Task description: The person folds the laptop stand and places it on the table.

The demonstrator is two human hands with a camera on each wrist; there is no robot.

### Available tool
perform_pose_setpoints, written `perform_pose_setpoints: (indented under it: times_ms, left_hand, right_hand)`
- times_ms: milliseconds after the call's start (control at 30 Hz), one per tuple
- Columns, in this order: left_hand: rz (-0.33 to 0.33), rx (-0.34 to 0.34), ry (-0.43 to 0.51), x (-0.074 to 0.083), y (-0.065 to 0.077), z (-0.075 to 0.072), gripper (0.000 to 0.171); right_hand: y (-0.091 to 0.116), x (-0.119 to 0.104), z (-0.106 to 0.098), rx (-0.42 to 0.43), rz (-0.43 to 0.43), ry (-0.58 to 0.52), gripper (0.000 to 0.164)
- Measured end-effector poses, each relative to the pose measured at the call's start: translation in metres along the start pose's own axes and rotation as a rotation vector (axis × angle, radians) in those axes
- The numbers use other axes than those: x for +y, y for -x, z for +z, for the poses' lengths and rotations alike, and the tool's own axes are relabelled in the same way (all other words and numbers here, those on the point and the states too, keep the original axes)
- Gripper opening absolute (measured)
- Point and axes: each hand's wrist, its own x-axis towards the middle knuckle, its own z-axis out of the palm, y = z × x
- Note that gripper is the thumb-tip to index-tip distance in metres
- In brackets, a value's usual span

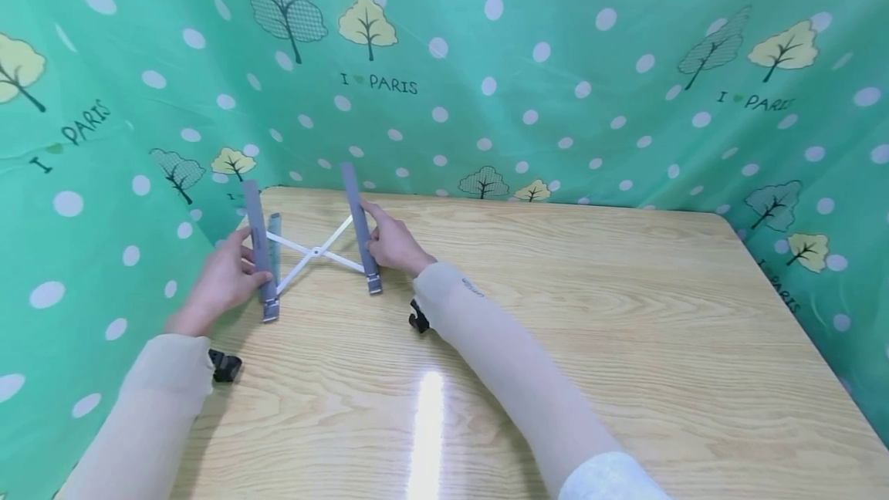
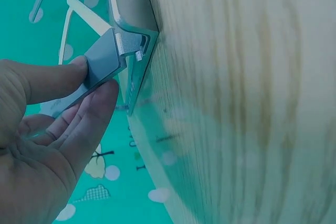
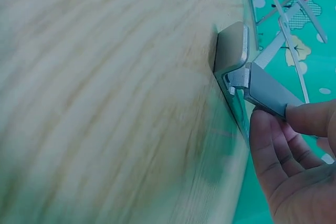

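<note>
A grey metal folding laptop stand stands near the table's back left corner, its two side rails spread apart and joined by crossed silver bars. My left hand pinches the left rail between thumb and fingers. On the other side, my right hand grips the right rail. The left wrist view shows the thumb on one face of the rail, just behind its hinged front end. A similar pinch appears in the right wrist view, beside the lipped foot resting on the wood.
The wood-grain table stretches to the right, with a bright light reflection near the front. A green dotted curtain printed with trees hangs behind and along both sides. Black wrist-worn devices show at both cuffs.
</note>
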Motion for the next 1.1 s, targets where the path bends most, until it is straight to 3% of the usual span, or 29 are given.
perform_pose_setpoints:
  times_ms: [433, 1100]
  left_hand:
    - [0.007, 0.003, 0.001, 0.013, 0.000, 0.009, 0.086]
    - [0.014, -0.062, 0.031, 0.031, -0.005, 0.022, 0.087]
  right_hand:
    - [0.010, 0.009, -0.014, 0.000, 0.009, -0.004, 0.081]
    - [0.026, 0.017, -0.031, 0.037, 0.022, 0.066, 0.080]
